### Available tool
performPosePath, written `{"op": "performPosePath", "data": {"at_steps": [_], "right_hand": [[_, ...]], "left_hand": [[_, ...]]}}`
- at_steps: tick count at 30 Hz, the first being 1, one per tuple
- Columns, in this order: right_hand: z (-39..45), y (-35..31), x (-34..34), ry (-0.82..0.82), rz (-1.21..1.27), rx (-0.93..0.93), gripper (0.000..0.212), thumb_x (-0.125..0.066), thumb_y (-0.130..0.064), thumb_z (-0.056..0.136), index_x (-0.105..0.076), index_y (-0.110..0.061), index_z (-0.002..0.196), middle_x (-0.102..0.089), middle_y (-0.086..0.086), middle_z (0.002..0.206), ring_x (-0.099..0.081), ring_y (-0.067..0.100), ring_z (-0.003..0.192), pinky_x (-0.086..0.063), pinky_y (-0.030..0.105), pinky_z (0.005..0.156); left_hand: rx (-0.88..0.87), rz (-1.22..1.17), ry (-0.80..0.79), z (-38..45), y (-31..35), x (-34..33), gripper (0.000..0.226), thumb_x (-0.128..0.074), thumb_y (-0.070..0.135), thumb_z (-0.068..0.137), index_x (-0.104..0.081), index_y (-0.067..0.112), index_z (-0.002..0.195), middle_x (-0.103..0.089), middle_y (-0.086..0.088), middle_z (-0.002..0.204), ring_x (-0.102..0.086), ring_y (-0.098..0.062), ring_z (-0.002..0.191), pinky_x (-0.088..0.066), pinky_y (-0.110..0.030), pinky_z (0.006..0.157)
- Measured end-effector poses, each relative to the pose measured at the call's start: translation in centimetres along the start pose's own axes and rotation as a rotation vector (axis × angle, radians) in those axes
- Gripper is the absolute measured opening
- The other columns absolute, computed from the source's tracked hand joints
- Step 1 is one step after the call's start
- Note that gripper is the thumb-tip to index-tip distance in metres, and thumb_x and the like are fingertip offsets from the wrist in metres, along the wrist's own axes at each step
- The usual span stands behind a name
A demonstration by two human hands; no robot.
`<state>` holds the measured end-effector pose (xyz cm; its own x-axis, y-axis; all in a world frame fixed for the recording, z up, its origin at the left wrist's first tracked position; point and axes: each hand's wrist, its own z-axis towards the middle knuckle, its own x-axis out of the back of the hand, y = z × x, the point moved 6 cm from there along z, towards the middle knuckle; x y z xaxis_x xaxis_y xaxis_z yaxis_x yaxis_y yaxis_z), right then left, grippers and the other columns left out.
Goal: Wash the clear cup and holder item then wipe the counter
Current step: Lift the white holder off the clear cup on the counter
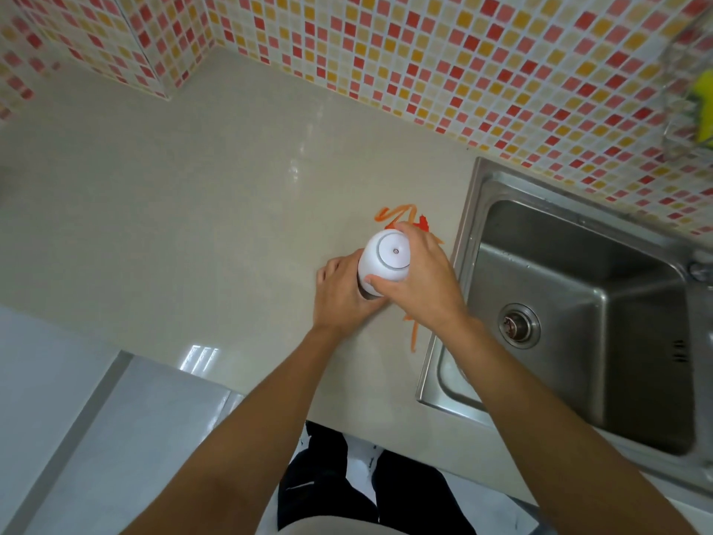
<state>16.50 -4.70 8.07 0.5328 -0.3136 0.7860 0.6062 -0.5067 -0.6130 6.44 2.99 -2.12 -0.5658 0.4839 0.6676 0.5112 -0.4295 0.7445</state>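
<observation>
A white rounded holder item (387,256) with a grey ring and a small hole on top stands on the beige counter (193,210), just left of the sink. My right hand (420,278) grips its upper part from the right, thumb across the front. My left hand (343,293) is curled round its lower part from the left. A darker or clear base shows under the white part, mostly hidden by my fingers. An orange-red smear (401,216) runs across the counter behind and below the item.
A steel sink (571,303) with a drain lies at the right. A yellow-green sponge (703,106) sits in a clear wall holder at the top right. Mosaic tile walls back the counter, and the counter's front edge is near my body.
</observation>
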Motion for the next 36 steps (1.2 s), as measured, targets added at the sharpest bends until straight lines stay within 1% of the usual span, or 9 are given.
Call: {"op": "performPosePath", "data": {"at_steps": [5,9,14,19,21,24,27,32,36], "right_hand": [[0.2,-0.5,0.5,-0.037,-0.034,-0.001,0.081,-0.081,-0.040,0.066,-0.043,-0.028,0.136,-0.046,-0.004,0.133,-0.045,0.018,0.122,-0.040,0.029,0.097],[0.3,-1.2,1.2,-0.071,-0.071,0.023,0.084,-0.080,-0.039,0.068,-0.041,-0.029,0.141,-0.044,-0.005,0.133,-0.044,0.014,0.123,-0.038,0.025,0.095],[0.2,-1.9,3.1,-0.068,-0.046,0.072,0.085,-0.078,-0.037,0.066,-0.039,-0.040,0.142,-0.044,-0.009,0.127,-0.047,0.011,0.117,-0.042,0.027,0.097],[-0.8,-1.8,4.4,-0.019,0.020,0.105,0.078,-0.079,-0.033,0.066,-0.048,-0.043,0.136,-0.042,-0.012,0.121,-0.045,0.000,0.111,-0.042,0.019,0.097],[-1.0,-1.9,5.7,0.062,0.069,0.099,0.073,-0.080,-0.032,0.066,-0.051,-0.041,0.132,-0.045,-0.010,0.120,-0.046,0.000,0.108,-0.039,0.013,0.095],[-1.0,-1.3,8.4,0.235,0.246,0.062,0.066,-0.083,-0.034,0.067,-0.051,-0.031,0.125,-0.054,-0.008,0.119,-0.054,0.003,0.105,-0.046,0.015,0.086],[-1.4,1.2,9.0,0.276,0.458,-0.118,0.056,-0.080,-0.035,0.075,-0.046,-0.023,0.118,-0.060,-0.012,0.111,-0.062,0.006,0.099,-0.053,0.021,0.073],[-2.1,7.0,5.8,0.218,0.921,-0.505,0.038,-0.064,-0.042,0.089,-0.050,-0.019,0.115,-0.064,0.000,0.111,-0.065,0.020,0.100,-0.054,0.030,0.070],[-1.8,9.1,2.9,0.072,1.328,-0.633,0.042,-0.064,-0.035,0.084,-0.054,-0.016,0.120,-0.063,0.016,0.123,-0.064,0.026,0.110,-0.057,0.036,0.084]], "left_hand": [[0.000,-0.007,-0.012,0.0,-0.1,0.0,0.064,-0.071,0.066,0.065,-0.050,0.038,0.119,-0.056,0.024,0.112,-0.043,-0.005,0.110,-0.024,-0.021,0.091],[-0.004,-0.015,-0.011,0.0,-0.1,0.1,0.067,-0.070,0.068,0.065,-0.050,0.037,0.120,-0.057,0.023,0.114,-0.043,-0.007,0.111,-0.025,-0.022,0.092],[-0.037,-0.022,0.001,-0.1,-0.1,0.2,0.074,-0.073,0.067,0.064,-0.051,0.031,0.124,-0.058,0.019,0.120,-0.044,-0.011,0.112,-0.028,-0.025,0.092],[-0.044,-0.015,0.001,-0.2,-0.1,0.2,0.078,-0.075,0.065,0.064,-0.050,0.029,0.127,-0.059,0.017,0.121,-0.044,-0.012,0.112,-0.029,-0.026,0.093],[-0.041,0.005,-0.002,-0.1,-0.1,0.2,0.079,-0.075,0.066,0.063,-0.050,0.028,0.127,-0.059,0.016,0.120,-0.046,-0.013,0.112,-0.030,-0.026,0.093],[-0.031,0.042,-0.022,-0.1,-0.2,0.2,0.086,-0.074,0.067,0.062,-0.046,0.028,0.133,-0.058,0.014,0.122,-0.044,-0.014,0.115,-0.029,-0.026,0.095],[-0.011,0.056,-0.036,-0.1,-0.1,0.1,0.091,-0.072,0.070,0.061,-0.042,0.031,0.137,-0.056,0.015,0.125,-0.043,-0.014,0.118,-0.027,-0.025,0.098],[0.040,-0.070,-0.047,-0.2,0.2,0.6,0.101,-0.076,0.069,0.057,-0.033,0.032,0.142,-0.050,0.011,0.134,-0.040,-0.013,0.123,-0.024,-0.028,0.106],[0.039,-0.127,-0.038,-0.2,0.8,0.8,0.091,-0.079,0.062,0.060,-0.038,0.035,0.137,-0.047,0.013,0.135,-0.041,-0.012,0.125,-0.025,-0.029,0.107]]}}
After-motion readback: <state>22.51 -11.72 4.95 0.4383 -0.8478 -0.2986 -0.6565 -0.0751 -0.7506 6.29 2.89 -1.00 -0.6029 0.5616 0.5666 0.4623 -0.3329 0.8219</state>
